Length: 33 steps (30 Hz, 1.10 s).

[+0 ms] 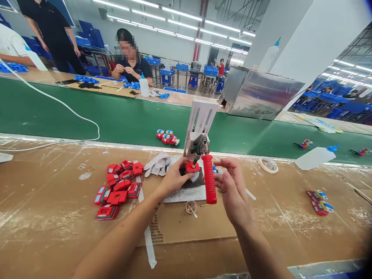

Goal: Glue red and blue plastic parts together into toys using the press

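My left hand (pixel 176 176) pinches a small red plastic part (pixel 192 167) on a round grey support, right beneath the tip of a metal press (pixel 200 145). The press has a red ribbed lever handle (pixel 209 180) hanging down and an upright slotted bracket. To the right of the handle, my right hand (pixel 234 190) is held with its fingers apart and curved. A bit of blue and white (pixel 215 169) shows behind the handle near those fingertips, mostly hidden. A small clear cup (pixel 191 207) with a white stick stands before the press base.
Red plastic parts (pixel 117 190) lie piled left, beside a white glove (pixel 157 163). Right are a tape roll (pixel 268 165), a white bottle (pixel 316 158) and red-blue assemblies (pixel 320 202). A green conveyor belt (pixel 128 120) runs behind; across it a co-worker (pixel 133 66) sits.
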### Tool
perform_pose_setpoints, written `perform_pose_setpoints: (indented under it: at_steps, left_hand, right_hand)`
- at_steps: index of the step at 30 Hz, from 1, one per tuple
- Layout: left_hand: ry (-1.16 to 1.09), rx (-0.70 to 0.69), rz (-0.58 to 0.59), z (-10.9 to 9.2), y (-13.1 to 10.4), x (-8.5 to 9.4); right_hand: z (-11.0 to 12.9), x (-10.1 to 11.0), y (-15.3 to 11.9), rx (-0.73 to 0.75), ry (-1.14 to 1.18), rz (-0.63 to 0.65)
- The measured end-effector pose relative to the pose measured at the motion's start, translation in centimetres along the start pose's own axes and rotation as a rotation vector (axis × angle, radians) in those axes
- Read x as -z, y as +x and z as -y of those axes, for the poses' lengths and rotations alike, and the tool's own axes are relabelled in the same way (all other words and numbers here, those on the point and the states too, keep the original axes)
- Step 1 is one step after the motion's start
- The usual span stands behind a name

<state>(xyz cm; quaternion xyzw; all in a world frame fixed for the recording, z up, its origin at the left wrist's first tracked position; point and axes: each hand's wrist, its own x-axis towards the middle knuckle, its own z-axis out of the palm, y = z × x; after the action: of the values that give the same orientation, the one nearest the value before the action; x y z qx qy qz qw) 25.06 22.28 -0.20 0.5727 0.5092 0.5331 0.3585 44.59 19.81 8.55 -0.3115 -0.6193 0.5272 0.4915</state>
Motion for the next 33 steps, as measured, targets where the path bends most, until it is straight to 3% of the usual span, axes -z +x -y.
perform_pose_setpoints:
  at_steps: [3,5,8,12,15,22,26,31,33]
  left_hand:
    - [0.004,-0.003,0.001,0.1,-0.1,0.0]
    - [0.005,-0.006,0.006,0.1,-0.1,0.1]
    - [0.010,-0.010,0.009,0.2,-0.2,0.1]
    - [0.015,-0.018,-0.001,0.5,-0.3,0.0]
    - [0.025,-0.028,-0.009,0.9,-0.4,-0.1]
    - [0.101,-0.079,0.020,0.9,-0.7,-0.4]
    - [0.214,-0.091,0.016,0.3,-2.4,1.1]
    - [0.386,0.003,-0.062,0.3,-7.1,5.8]
    - [0.434,0.045,-0.059,0.4,-9.2,7.5]
  right_hand:
    - [0.8,-1.6,-0.4,-0.271,0.173,0.175]
    - [1.3,-2.8,-0.5,-0.335,0.173,0.254]
    - [0.3,-3.5,-0.7,-0.240,-0.034,0.216]
    - [-3.3,-2.7,-0.3,-0.010,-0.415,0.140]
    - [-5.6,-2.2,0.8,0.093,-0.559,0.109]
    - [-7.0,-2.8,2.8,0.059,-0.710,0.078]
    - [-7.4,-0.7,1.3,0.143,-0.593,0.226]
    - [-9.6,4.2,-0.2,0.108,-0.514,0.011]
    - [-9.8,5.6,-0.2,0.063,-0.560,0.077]
